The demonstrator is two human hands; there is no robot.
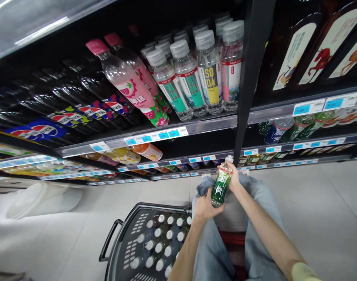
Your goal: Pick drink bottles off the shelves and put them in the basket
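Observation:
Between my knees, both hands hold one bottle [221, 187] with a green label and a white cap, tilted so that its top leans toward the shelf. My left hand [206, 206] is closed round its lower end. Near the neck, my right hand [232, 177] grips the upper part. To the left of my legs, a dark grey shopping basket [130, 238] stands on the floor. Several white-capped bottles [163, 242] are packed upright inside it, partly covered by my left forearm.
Shelves ahead carry soda water bottles [192, 80], pink drink bottles [131, 84] and dark cola bottles [70, 105]. A black upright [245, 70] divides them from large brown bottles [313, 50]. A white bucket [42, 201] is on the floor at left. Price-tag rails [207, 125] edge the shelves.

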